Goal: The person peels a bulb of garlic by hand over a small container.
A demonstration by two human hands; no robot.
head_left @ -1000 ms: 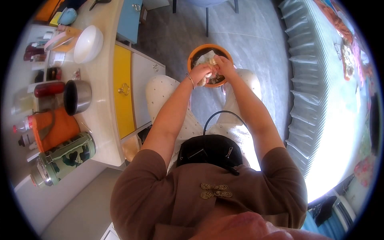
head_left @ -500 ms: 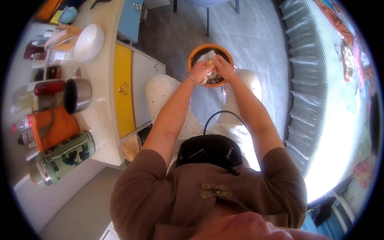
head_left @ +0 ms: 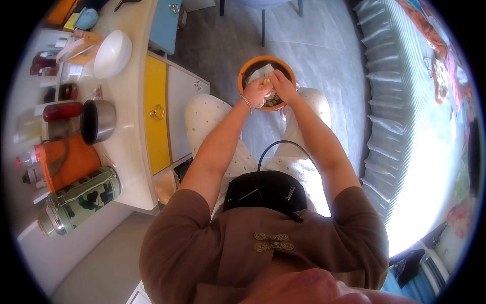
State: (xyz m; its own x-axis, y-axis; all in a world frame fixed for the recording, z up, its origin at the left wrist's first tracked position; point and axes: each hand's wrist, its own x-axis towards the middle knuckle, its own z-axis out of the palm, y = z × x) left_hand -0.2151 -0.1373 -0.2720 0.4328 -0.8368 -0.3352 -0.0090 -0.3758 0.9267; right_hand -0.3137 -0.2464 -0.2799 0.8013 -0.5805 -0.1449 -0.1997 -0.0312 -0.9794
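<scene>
My left hand (head_left: 256, 91) and my right hand (head_left: 283, 87) meet above an orange-rimmed bin (head_left: 244, 69). Between their fingertips is a small pale-yellow piece (head_left: 266, 81), too small to name. Both hands are closed, fingers bent inward and touching or nearly so. A bracelet (head_left: 246, 103) circles my left wrist. Inside the bin lie crumpled white paper (head_left: 262, 71) and pale scraps (head_left: 273, 100), partly covered by my hands.
My knees flank the bin on the grey floor (head_left: 324, 45). Along the left runs a counter (head_left: 132, 126) with a white bowl (head_left: 112, 54), a metal pot (head_left: 105, 121) and a camouflage flask (head_left: 86, 197). A bed with a ruffled skirt (head_left: 377, 101) stands right.
My left hand has turned slightly and shifted a little, and its fingers are bunched more tightly. The right hand stays almost in place; the bin has not moved.
</scene>
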